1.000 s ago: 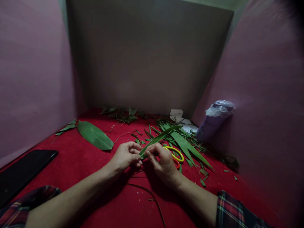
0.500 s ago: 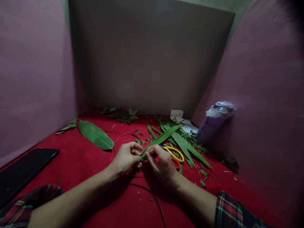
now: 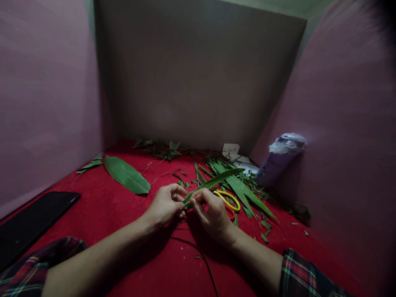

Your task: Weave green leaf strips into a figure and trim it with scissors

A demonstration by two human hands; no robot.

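Note:
Over the red cloth point(image 3: 136, 264), my left hand point(image 3: 165, 205) pinches the near end of a long green leaf point(image 3: 221, 177). My right hand point(image 3: 212, 212) is closed on the same end, its thumb and forefinger pressed together close to the left fingertips. The leaf slants away to the upper right, its tip above other leaves. Fingers hide most of the pinched end. Just beyond the right hand lie scissors with yellow and red handles point(image 3: 230, 201), their blades hidden. A thin brown stem point(image 3: 202, 256) runs along the cloth below both hands.
A broad green leaf point(image 3: 126, 174) lies at left, above a black tablet-like slab point(image 3: 34, 225). Cut leaves point(image 3: 247, 192) heap at right, near white paper point(image 3: 230, 149) and a purple container with plastic point(image 3: 275, 159). Ivy-like leaves point(image 3: 171, 149) line the back. Panels stand on three sides.
The held leaf's tip has swung slightly down and to the right. Both hands keep their pinch in nearly the same place. The view has shifted a little.

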